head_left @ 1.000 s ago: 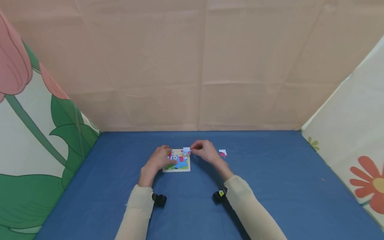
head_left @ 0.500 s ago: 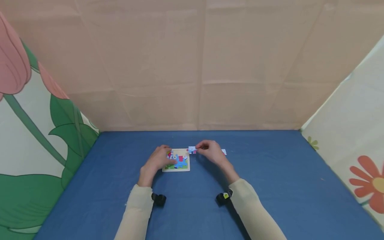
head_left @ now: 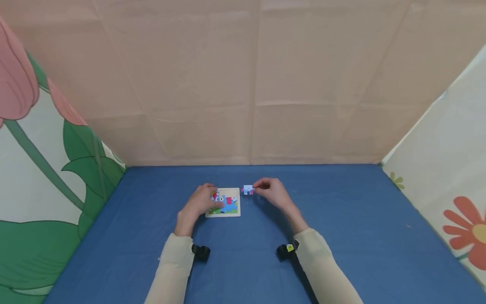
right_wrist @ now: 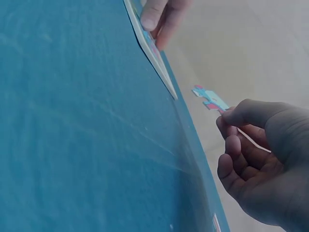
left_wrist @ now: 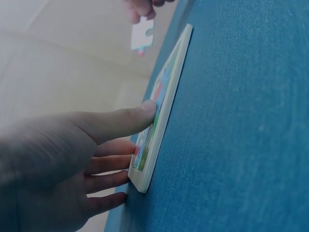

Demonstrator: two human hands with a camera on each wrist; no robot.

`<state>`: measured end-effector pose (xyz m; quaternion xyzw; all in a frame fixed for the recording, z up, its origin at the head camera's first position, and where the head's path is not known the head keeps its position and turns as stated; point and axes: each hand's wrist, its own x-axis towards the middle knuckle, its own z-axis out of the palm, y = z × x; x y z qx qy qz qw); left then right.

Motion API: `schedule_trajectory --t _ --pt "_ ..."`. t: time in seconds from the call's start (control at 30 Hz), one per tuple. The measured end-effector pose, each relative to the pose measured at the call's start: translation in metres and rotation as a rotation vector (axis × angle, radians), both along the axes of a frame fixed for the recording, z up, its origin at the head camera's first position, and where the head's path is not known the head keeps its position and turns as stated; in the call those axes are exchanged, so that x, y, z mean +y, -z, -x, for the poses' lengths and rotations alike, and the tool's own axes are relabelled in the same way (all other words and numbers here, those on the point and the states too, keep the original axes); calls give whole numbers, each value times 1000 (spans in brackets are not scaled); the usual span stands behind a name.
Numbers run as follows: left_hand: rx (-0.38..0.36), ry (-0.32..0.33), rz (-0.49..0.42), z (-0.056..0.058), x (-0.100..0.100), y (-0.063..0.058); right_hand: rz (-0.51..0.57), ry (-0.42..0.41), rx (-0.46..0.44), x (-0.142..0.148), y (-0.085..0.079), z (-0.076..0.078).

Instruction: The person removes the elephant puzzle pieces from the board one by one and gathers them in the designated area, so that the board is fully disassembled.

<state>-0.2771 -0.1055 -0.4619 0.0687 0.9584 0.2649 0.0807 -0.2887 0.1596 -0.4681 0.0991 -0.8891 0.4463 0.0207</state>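
Observation:
A square wooden jigsaw puzzle (head_left: 229, 206) with a blue cartoon animal and a pale frame lies flat on the table. My left hand (head_left: 200, 202) rests at its left side. In the left wrist view the thumb (left_wrist: 130, 122) lies straight across the picture, while the other fingers reach the frame's edge. A bare wood-coloured strip shows along the top of the puzzle. My right hand (head_left: 272, 192) pinches a white, blue and pink jigsaw piece (head_left: 248, 190) between thumb and fingertips. The right wrist view shows this piece (right_wrist: 211, 97) raised above the table.
A blue cloth (head_left: 243, 261) covers the table. At the bottom of the right wrist view lies another small flat piece (right_wrist: 216, 223), hidden behind the right hand in the head view. A beige backdrop (head_left: 250, 84) stands behind, with flower-printed sheets at both sides.
My right hand has moved right with the jigsaw piece, from over the puzzle's top right corner to beside it. The left hand and puzzle have stayed put. The loose piece has become hidden.

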Motion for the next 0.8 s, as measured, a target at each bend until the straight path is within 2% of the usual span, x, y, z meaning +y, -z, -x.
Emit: schedule_trajectory --t 0.8 --pt "-9 12 -10 -2 -1 -2 -58 -10 -22 39 -3 1"
